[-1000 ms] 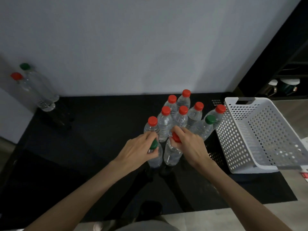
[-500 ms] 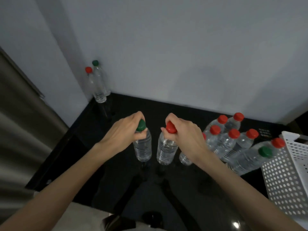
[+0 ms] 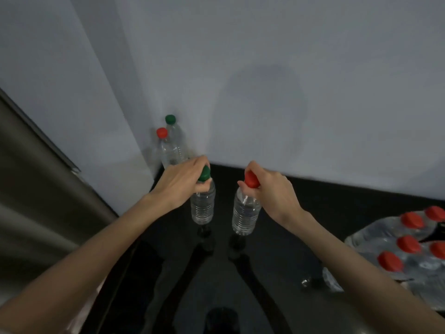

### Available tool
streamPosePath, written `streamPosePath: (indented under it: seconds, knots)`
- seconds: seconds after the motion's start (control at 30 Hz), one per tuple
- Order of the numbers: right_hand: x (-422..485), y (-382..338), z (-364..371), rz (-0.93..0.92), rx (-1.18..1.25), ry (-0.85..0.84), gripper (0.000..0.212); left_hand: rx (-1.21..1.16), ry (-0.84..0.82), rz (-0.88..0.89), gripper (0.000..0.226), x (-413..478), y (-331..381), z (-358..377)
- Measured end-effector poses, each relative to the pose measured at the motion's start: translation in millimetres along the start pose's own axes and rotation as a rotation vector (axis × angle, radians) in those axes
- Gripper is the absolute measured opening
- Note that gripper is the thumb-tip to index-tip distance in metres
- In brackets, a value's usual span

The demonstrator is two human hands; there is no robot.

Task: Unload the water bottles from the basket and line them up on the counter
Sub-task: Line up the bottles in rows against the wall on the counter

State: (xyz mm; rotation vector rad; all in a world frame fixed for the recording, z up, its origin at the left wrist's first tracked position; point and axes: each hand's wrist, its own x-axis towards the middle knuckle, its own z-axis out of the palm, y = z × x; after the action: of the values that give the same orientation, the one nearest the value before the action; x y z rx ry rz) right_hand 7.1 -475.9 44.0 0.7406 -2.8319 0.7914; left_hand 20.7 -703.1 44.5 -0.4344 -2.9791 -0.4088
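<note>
My left hand (image 3: 180,183) grips the neck of a clear water bottle with a green cap (image 3: 202,204). My right hand (image 3: 271,189) grips the neck of a clear bottle with a red cap (image 3: 246,212). Both bottles hang upright just above the glossy black counter (image 3: 313,208), side by side with a gap between them. Two more bottles stand in the far left corner against the wall, one with a green cap (image 3: 177,138) and one with a red cap (image 3: 166,150). A cluster of several red-capped bottles (image 3: 395,251) stands at the right edge. The basket is out of view.
A pale wall (image 3: 265,80) runs behind the counter. A grey metallic surface (image 3: 36,189) borders the counter on the left. The counter reflects my arms and the bottles.
Both hands carried their bottles leftwards, away from the cluster and towards the two corner bottles. The view swung left, so the white basket left the frame.
</note>
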Motion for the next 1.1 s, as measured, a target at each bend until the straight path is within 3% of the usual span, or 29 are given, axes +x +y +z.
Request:
streamPosePath:
  seconds: [0.17, 0.4, 0.8, 0.97, 1.1]
  knots:
    - [58, -5, 32, 0.106, 0.045, -0.024, 0.026, 0.007, -0.022, 0.075, 0.019, 51, -59, 0]
    - [120, -1, 68, 0.196, 0.055, 0.005, 0.029, 0.255, 0.000, 0.260, 0.025, 128, -119, 16]
    - [176, 23, 99, 0.218, 0.142, 0.002, 0.029, 0.501, -0.014, 0.226, 0.028, 183, -174, 34]
    - [184, 25, 109, 0.202, 0.159, 0.012, 0.028, 0.455, 0.018, 0.201, 0.029, 186, -181, 36]
    - [186, 22, 113, 0.171, 0.166, 0.023, 0.027, 0.283, -0.025, 0.141, 0.035, 183, -184, 33]
